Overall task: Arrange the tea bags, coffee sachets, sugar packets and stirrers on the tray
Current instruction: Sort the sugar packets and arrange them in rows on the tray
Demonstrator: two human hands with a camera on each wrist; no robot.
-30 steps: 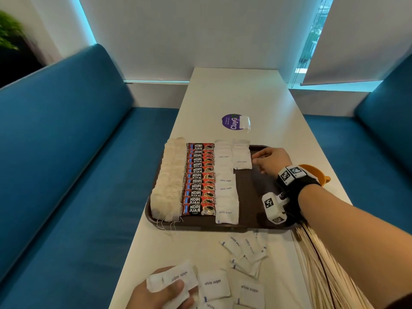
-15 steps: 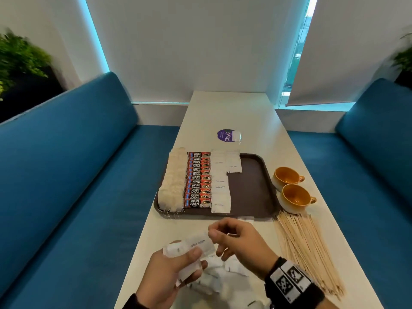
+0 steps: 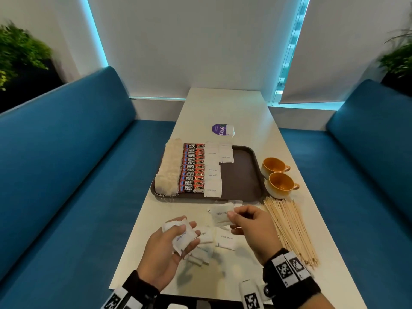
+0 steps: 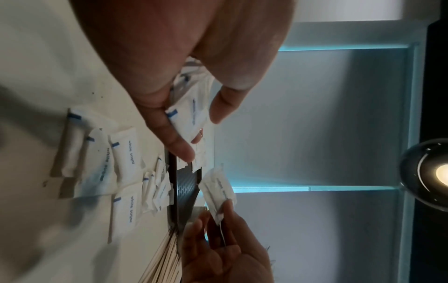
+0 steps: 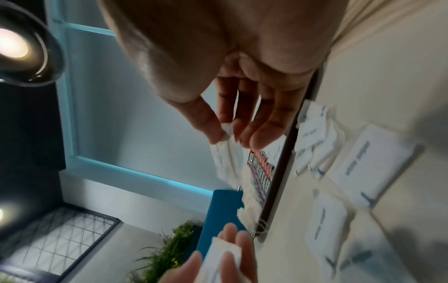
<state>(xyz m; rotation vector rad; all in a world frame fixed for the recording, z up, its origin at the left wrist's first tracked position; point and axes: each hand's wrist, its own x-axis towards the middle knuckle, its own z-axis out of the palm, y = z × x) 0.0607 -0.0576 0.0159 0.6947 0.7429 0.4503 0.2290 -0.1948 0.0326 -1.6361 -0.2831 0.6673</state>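
the right hand (image 3: 249, 228) pinches a single white sugar packet (image 3: 220, 216) by its corner between thumb and fingertips, holding it in the air just short of the near edge of the tray (image 3: 245, 175); the right wrist view shows the thumb and forefinger closed on that corner (image 5: 226, 132). the left hand (image 3: 169, 246) lies palm up beside it, thumb pressed over a small stack of sugar packets (image 3: 181, 234) resting across its curled fingers, also seen in the left wrist view (image 4: 189, 116). under and between the hands, more loose sugar packets (image 3: 226, 240) lie scattered on the white table (image 3: 234, 108). on the brown tray, from its left side, sit a row of tea bags (image 3: 168, 168), a row of kopi juan coffee sachets (image 3: 192, 168), a full row of sugar packets (image 3: 213, 170), and a short second row of two at the far end (image 3: 226, 153); the tray's right part is bare. wooden stirrers (image 3: 292, 230) lie fanned on the table to the right of the right hand, and two orange cups (image 3: 278, 177) stand just beside the tray's right rim. a round purple sticker (image 3: 219, 129) sits beyond the tray.
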